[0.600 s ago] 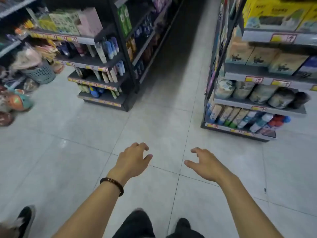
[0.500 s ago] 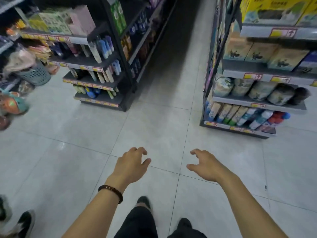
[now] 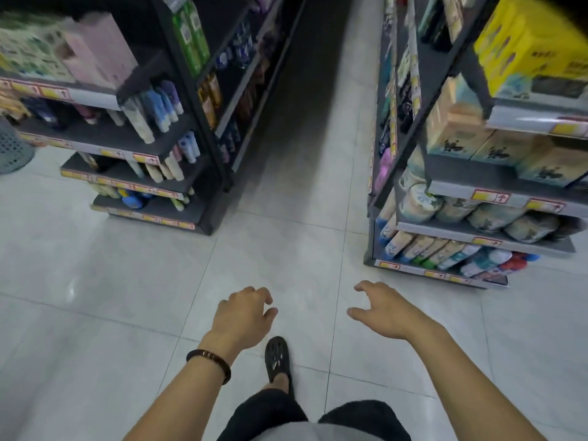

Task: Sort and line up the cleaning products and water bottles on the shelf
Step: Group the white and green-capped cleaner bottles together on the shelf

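- Since the earlier frames a black sandal (image 3: 277, 358) has stepped forward between the arms, and both shelf units stand nearer. The two grips hang much as they did.
- The left grip (image 3: 241, 316), with a dark bracelet (image 3: 210, 364) at the wrist, is loosely curled and holds nothing. The right grip (image 3: 385, 313) is relaxed, fingers spread, and also empty.
- A row of bottles (image 3: 458, 257) fills the lowest tier of the right shelf unit (image 3: 483, 240), ahead of the right grip and well apart from it. More bottles (image 3: 159, 106) sit on the left shelf unit (image 3: 105, 135). The labels are too blurred to tell cleaner from water.
- The step in hand looks like the approach. It would go best by stopping square to the chosen tier, crouching for the low one, and taking each bottle by its body.
- The floor (image 3: 127, 281) is pale glossy tile. A dim aisle runs between the units, and a grey basket (image 3: 12, 148) sits at the left edge.
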Tool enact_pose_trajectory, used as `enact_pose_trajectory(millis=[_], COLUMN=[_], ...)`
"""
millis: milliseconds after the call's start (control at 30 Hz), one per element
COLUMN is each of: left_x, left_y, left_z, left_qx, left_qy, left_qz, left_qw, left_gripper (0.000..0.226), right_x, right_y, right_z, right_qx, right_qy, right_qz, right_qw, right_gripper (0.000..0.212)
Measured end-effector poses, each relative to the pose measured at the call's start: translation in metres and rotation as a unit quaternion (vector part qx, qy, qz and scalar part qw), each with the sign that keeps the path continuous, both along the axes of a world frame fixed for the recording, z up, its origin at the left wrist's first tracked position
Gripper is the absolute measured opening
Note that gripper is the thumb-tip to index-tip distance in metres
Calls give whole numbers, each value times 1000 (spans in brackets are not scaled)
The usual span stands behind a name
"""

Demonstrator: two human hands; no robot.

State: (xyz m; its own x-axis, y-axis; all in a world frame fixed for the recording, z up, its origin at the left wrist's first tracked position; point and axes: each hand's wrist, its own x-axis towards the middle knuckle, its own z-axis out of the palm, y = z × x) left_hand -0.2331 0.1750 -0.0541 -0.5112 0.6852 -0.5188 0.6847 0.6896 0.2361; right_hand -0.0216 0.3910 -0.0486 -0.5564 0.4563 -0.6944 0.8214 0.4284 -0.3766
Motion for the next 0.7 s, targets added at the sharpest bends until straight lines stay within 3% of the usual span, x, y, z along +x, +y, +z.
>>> enact_pose_trajectory(millis=[400, 700], left_x=[-174, -291], left_y=[216, 394], left_z=[13, 32], left_qx=[8, -10], left_qy=[17, 19], left_qz=[-62, -10], left_qw=[998, 1000], left_gripper=[38, 36], right_x=[-187, -308], right_y=[177, 380], right_z=[6, -7], right_qx=[7, -18], right_qy=[46, 46], right_qz=[-38, -5], right_qw=[998, 999], right_gripper=[72, 74])
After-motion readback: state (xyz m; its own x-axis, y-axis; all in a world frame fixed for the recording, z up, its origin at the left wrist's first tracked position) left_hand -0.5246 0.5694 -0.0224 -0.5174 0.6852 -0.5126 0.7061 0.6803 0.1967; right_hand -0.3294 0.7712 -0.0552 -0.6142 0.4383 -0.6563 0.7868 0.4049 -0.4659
